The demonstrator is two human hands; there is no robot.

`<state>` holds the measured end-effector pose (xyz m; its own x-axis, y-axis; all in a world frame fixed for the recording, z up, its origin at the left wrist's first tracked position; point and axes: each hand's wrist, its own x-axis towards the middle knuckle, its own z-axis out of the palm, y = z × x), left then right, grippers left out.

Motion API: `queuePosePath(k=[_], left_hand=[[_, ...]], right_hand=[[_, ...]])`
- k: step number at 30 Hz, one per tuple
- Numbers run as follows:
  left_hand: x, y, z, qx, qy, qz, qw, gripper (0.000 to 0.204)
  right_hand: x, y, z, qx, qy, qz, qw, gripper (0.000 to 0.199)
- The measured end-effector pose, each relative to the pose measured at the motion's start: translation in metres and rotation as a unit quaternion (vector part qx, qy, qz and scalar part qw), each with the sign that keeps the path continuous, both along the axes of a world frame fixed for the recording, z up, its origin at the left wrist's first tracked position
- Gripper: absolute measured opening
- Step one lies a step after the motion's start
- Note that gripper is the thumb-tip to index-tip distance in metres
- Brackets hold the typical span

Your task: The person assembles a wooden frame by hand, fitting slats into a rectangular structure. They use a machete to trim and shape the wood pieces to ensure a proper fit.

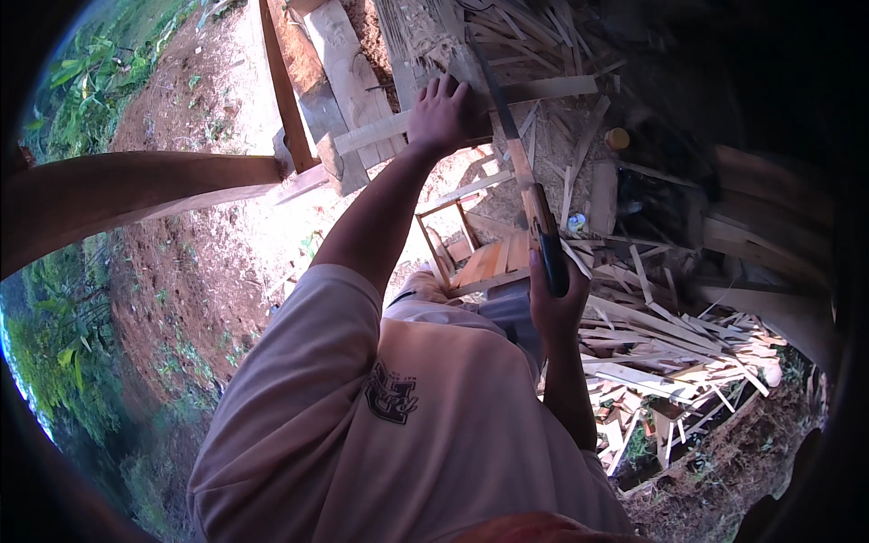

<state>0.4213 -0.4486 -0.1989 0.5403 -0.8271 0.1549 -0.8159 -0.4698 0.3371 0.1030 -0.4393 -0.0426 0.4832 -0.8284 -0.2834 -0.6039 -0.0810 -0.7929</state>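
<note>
A hand saw slants up and away from me, its long blade reaching the far planks. My right hand is closed around the saw's dark handle. A narrow wooden strip lies crosswise over a thick weathered board. My left hand bears down on that strip, fingers bent over it, just left of the blade. The blade crosses the strip beside this hand; whether its teeth have cut in cannot be made out.
A small wooden frame with slats stands below the strip. Offcuts pile up on the right, and more thin sticks lie at the far side. A curved timber beam juts in from the left above bare soil.
</note>
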Motion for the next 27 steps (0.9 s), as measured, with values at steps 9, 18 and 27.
queuePosePath(k=[9,18,27], left_hand=[[-0.009,-0.010,-0.004,-0.039,-0.011,0.019,0.999,0.047],[-0.006,-0.004,0.002,-0.022,-0.005,-0.030,0.999,0.045],[-0.006,-0.003,0.006,-0.006,0.025,-0.048,0.999,0.051]], right_hand=[[-0.052,0.020,0.091,0.024,0.031,0.010,0.999,0.018],[0.003,0.007,0.108,-0.129,0.070,0.021,0.989,0.019],[0.149,-0.093,-0.023,-0.053,-0.013,0.013,0.998,0.027]])
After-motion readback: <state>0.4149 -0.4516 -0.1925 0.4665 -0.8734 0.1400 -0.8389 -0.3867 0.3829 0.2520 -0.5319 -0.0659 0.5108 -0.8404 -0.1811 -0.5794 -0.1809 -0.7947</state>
